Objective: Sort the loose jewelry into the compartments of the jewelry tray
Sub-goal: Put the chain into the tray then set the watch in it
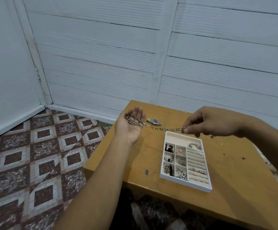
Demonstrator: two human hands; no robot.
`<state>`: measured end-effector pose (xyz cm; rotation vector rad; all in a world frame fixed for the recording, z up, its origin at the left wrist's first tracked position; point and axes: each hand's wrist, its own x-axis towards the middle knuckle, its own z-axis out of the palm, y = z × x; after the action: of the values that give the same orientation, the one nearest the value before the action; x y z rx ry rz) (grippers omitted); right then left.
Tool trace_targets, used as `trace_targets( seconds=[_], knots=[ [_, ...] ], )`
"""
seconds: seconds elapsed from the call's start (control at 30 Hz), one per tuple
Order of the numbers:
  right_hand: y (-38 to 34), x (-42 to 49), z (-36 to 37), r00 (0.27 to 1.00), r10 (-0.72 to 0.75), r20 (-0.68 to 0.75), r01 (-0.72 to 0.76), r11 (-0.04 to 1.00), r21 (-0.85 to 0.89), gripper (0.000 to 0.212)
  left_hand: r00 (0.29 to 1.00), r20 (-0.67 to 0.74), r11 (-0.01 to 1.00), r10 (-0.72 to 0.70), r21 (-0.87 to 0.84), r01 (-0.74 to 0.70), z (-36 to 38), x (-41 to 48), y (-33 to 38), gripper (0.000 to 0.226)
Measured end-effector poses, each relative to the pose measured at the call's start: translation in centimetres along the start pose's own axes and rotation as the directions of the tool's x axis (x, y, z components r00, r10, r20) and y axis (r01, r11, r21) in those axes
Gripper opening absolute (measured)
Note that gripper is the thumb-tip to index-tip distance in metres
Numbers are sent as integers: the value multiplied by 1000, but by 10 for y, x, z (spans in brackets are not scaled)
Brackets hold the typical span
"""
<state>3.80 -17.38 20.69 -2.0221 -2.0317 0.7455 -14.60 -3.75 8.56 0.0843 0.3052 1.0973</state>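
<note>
A link chain (166, 129) stretches between my two hands above the table. My left hand (131, 125) lies palm up at the table's far left corner, fingers straight, with the coiled part of the chain resting on the palm. My right hand (206, 122) pinches the chain's other end just above the far edge of the white jewelry tray (184, 180). The tray holds rings, earrings and small pieces in its small compartments, and a bangle sits in the long far compartment. A wristwatch (154, 121) lies loose on the table between my hands.
The wooden table (131, 163) stands against a white panelled wall (118, 55), with a patterned tile floor (35, 155) to its left. A small blue hash mark (146, 172) is drawn left of the tray. Dark specks lie on the table's right part.
</note>
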Motion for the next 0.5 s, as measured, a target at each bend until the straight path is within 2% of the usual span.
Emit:
trace_targets(
  seconds=[0.3,0.4,0.5],
  knots=[
    [-40,29,-11,999,-53,3,52,966,-252,12,981,0,945,-196,267,189,1,-17,-48,34],
    [-49,42,-13,999,-46,-9,42,955,-294,11,957,22,892,-288,369,260,3,-26,-64,34],
    [-52,55,-13,999,-34,-5,31,950,-312,11,931,8,861,-366,383,335,3,-35,-74,35]
  ],
)
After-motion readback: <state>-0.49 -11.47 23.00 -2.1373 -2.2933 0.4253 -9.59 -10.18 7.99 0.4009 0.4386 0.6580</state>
